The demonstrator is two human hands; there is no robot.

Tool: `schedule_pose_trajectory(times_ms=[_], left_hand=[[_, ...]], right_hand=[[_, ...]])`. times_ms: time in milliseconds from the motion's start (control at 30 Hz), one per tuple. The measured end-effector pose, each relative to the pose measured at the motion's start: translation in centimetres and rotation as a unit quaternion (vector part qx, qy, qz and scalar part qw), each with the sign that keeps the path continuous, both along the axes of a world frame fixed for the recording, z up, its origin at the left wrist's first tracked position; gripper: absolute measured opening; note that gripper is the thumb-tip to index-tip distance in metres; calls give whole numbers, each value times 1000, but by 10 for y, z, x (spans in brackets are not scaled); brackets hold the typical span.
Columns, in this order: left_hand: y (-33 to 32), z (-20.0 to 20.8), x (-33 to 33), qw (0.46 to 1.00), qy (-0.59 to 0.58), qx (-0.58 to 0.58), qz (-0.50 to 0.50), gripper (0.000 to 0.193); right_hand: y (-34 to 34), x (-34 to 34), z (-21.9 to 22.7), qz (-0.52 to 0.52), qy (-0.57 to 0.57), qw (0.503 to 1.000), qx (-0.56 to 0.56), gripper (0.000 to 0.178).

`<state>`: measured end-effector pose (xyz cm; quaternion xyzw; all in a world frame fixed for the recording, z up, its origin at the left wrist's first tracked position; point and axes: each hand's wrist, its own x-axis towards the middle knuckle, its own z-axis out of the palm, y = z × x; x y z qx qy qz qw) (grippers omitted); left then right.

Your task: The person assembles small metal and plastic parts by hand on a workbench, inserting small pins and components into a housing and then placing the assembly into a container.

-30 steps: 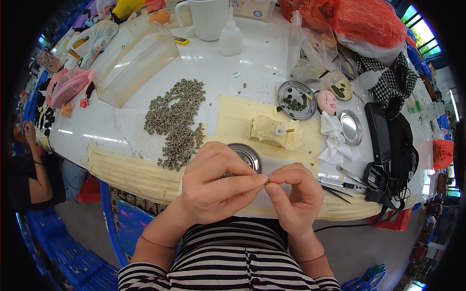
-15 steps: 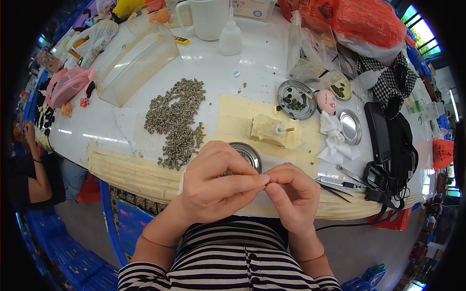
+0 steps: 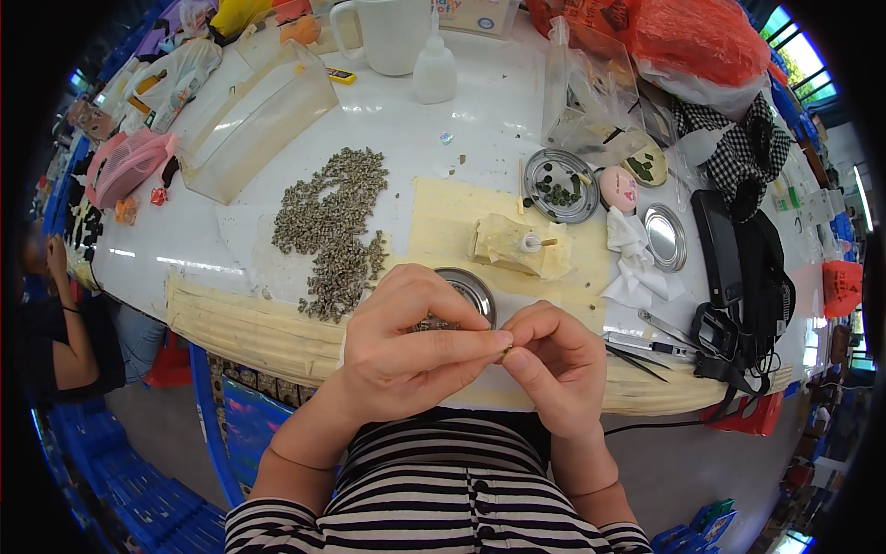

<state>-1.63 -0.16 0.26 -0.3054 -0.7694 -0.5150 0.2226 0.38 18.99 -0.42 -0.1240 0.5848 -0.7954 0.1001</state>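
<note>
My left hand point(image 3: 406, 346) and my right hand point(image 3: 556, 365) meet fingertip to fingertip over the table's near edge. Both are closed in a pinch on a tiny piece point(image 3: 507, 350), mostly hidden by the fingers and too small to name. Partly behind my left hand sits a round metal dish point(image 3: 473, 288) with small bits in it. Beyond that hand, to the left, a heap of small metallic parts point(image 3: 337, 217) is spread on the white table. A small block wrapped in yellowish tape point(image 3: 503, 245), with a white-tipped stick on it, stands past my hands.
On the right lie a metal dish of dark green pieces point(image 3: 559, 187), a pink round object point(image 3: 618, 188), crumpled tissue point(image 3: 632, 268), tweezers point(image 3: 637, 358) and a black strapped device point(image 3: 724, 305). A white squeeze bottle point(image 3: 435, 72), a mug point(image 3: 388, 37) and a clear bin point(image 3: 263, 125) stand farther back.
The view has shifted very slightly. Both hands keep the same pinch at nearly the same place, and nothing on the table has visibly moved.
</note>
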Motion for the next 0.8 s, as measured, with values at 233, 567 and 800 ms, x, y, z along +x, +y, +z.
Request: schedule_pose_trajectory(times_ms=[233, 567, 800], left_hand=[[-2, 1, 0, 998, -42, 24, -39, 31], [-2, 2, 1, 999, -20, 27, -42, 29], [-1, 1, 0, 1000, 7, 13, -17, 30]], right_hand=[[3, -2, -2, 73, -30, 995, -64, 14], [2, -3, 0, 96, -40, 990, -98, 13], [0, -1, -3, 27, 14, 999, -30, 14]])
